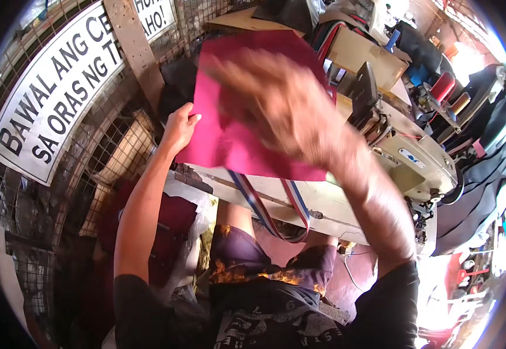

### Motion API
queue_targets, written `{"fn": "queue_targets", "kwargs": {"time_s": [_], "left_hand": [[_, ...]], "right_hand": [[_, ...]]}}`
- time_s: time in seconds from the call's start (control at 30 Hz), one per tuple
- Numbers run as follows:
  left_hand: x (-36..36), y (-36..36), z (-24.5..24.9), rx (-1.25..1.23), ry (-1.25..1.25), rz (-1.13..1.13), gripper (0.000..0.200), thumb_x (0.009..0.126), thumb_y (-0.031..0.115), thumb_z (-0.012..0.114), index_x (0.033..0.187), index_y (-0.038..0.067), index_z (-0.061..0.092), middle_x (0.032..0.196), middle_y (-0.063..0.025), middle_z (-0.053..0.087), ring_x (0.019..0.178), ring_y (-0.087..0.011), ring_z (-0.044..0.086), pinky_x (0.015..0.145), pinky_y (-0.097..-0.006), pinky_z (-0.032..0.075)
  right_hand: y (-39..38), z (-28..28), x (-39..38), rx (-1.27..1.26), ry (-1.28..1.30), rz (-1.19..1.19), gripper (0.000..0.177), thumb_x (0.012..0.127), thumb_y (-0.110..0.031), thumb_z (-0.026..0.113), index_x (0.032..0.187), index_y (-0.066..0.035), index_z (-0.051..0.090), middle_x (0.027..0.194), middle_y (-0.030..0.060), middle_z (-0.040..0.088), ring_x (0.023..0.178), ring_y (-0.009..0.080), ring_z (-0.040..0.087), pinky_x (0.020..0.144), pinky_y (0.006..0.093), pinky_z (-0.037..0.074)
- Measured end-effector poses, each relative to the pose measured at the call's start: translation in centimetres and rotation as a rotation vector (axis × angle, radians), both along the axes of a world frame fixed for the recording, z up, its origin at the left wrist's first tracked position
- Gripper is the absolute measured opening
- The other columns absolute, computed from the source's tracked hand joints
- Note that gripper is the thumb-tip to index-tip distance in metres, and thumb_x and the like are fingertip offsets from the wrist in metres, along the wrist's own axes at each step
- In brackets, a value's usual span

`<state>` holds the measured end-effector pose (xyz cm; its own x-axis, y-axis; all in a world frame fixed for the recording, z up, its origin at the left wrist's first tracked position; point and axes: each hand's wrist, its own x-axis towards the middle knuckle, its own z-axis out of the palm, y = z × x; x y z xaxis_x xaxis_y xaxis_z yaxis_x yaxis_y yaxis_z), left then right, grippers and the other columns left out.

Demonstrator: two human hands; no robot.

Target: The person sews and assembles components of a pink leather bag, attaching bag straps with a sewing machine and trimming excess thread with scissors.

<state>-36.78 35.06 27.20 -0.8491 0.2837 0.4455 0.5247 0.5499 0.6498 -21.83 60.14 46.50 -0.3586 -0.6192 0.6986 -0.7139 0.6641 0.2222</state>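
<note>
A magenta-red piece of fabric (pixel 229 152) spreads over the white sewing table (pixel 346 224) in front of me. At its left edge my left hand (pixel 179 129) is closed, pinching the cloth between thumb and fingers. My right hand (pixel 282 107) passes over the middle of the fabric, its fingers smeared by motion. From beneath the near edge of the cloth a red, white and blue striped strap (pixel 254 200) hangs down in a loop over the table's front edge.
A sewing machine (pixel 413 154) stands on the right, with red and tan thread spools (pixel 442 87) behind it. Cardboard (pixel 369 55) sits at the back. On the left is a wire mesh wall with a white lettered sign (pixel 55 87). Dark maroon cloth (pixel 174 224) lies below my left arm.
</note>
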Motion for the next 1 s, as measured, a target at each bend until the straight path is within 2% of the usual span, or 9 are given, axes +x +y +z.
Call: {"fn": "queue_targets", "kwargs": {"time_s": [0.07, 0.13, 0.27, 0.43, 0.53, 0.63, 0.77, 0.87, 1.0], "left_hand": [[-0.9, -0.4, -2.1, -0.112, -0.010, 0.060, 0.024, 0.096, 0.014, 0.071, 0.101, -0.004, 0.056, 0.090, -0.0319, 0.066, 0.089, -0.0518, 0.064, 0.071, -0.0502, 0.052], [-1.2, -0.7, -3.4, -0.225, -0.027, 0.156, 0.027, 0.095, 0.016, 0.073, 0.100, -0.003, 0.055, 0.091, -0.0326, 0.067, 0.090, -0.0520, 0.065, 0.071, -0.0539, 0.051], [-0.5, -2.0, -3.9, -0.193, 0.114, 0.165, 0.036, 0.096, 0.020, 0.072, 0.120, -0.002, 0.058, 0.089, -0.0293, 0.071, 0.087, -0.0501, 0.069, 0.071, -0.0538, 0.054], [0.8, -1.3, -4.2, -0.230, 0.101, 0.165, 0.041, 0.098, 0.025, 0.071, 0.129, 0.002, 0.059, 0.103, -0.0253, 0.073, 0.092, -0.0435, 0.072, 0.076, -0.0500, 0.059], [1.3, -0.5, -4.7, -0.272, 0.339, 0.104, 0.043, 0.097, 0.026, 0.071, 0.131, 0.003, 0.058, 0.116, -0.0220, 0.072, 0.095, -0.0414, 0.072, 0.078, -0.0486, 0.060], [3.0, 0.5, -2.8, -0.359, 0.179, 0.167, 0.044, 0.093, 0.019, 0.077, 0.131, 0.005, 0.061, 0.111, -0.0166, 0.066, 0.093, -0.0381, 0.071, 0.080, -0.0448, 0.060], [6.4, -0.5, -0.6, -0.298, 0.273, -0.011, 0.047, 0.089, 0.015, 0.079, 0.131, 0.004, 0.061, 0.128, -0.0137, 0.059, 0.111, -0.0345, 0.065, 0.090, -0.0423, 0.058], [10.3, -1.8, 1.3, -0.332, 0.138, -0.381, 0.050, 0.084, 0.021, 0.084, 0.128, 0.006, 0.066, 0.131, -0.0101, 0.062, 0.128, -0.0319, 0.056, 0.112, -0.0455, 0.045], [11.9, -1.9, 0.0, -0.493, 0.118, -0.393, 0.054, 0.080, 0.020, 0.084, 0.129, 0.007, 0.067, 0.131, -0.0059, 0.063, 0.132, -0.0279, 0.053, 0.114, -0.0461, 0.043]], "right_hand": [[3.3, -8.1, 2.1, 0.010, -0.431, -0.219, 0.055, 0.093, -0.025, 0.072, 0.142, -0.005, 0.056, 0.131, 0.0172, 0.061, 0.120, 0.0345, 0.062, 0.102, 0.0462, 0.051], [6.4, -14.7, 3.7, 0.041, -0.556, -0.285, 0.057, 0.091, -0.025, 0.075, 0.141, -0.005, 0.056, 0.134, 0.0190, 0.060, 0.124, 0.0370, 0.061, 0.107, 0.0468, 0.049], [7.2, -19.8, 6.2, -0.094, -0.703, -0.322, 0.059, 0.089, -0.025, 0.077, 0.140, -0.004, 0.056, 0.136, 0.0212, 0.060, 0.127, 0.0393, 0.059, 0.108, 0.0483, 0.048], [6.0, -20.7, 8.4, -0.083, -0.616, -0.456, 0.057, 0.090, -0.027, 0.077, 0.136, -0.001, 0.058, 0.133, 0.0223, 0.061, 0.126, 0.0387, 0.060, 0.104, 0.0499, 0.048], [5.1, -20.8, 10.7, -0.051, -0.593, -0.529, 0.056, 0.088, -0.028, 0.078, 0.132, 0.001, 0.061, 0.131, 0.0232, 0.061, 0.124, 0.0395, 0.061, 0.101, 0.0493, 0.049], [3.7, -20.0, 12.3, -0.009, -0.583, -0.628, 0.052, 0.087, -0.026, 0.078, 0.128, 0.002, 0.064, 0.129, 0.0224, 0.061, 0.119, 0.0393, 0.062, 0.098, 0.0488, 0.049], [1.9, -17.4, 9.7, -0.107, -0.523, -0.498, 0.045, 0.087, -0.020, 0.077, 0.124, 0.002, 0.065, 0.120, 0.0176, 0.062, 0.107, 0.0346, 0.064, 0.092, 0.0466, 0.052], [0.3, -17.8, 7.8, -0.209, -0.690, -0.243, 0.047, 0.082, -0.013, 0.082, 0.123, 0.002, 0.066, 0.123, 0.0166, 0.062, 0.107, 0.0346, 0.064, 0.092, 0.0446, 0.054], [-1.9, -19.3, 5.9, -0.193, -0.657, -0.211, 0.049, 0.083, -0.015, 0.078, 0.126, 0.003, 0.064, 0.120, 0.0165, 0.061, 0.107, 0.0319, 0.064, 0.089, 0.0430, 0.054]]}}
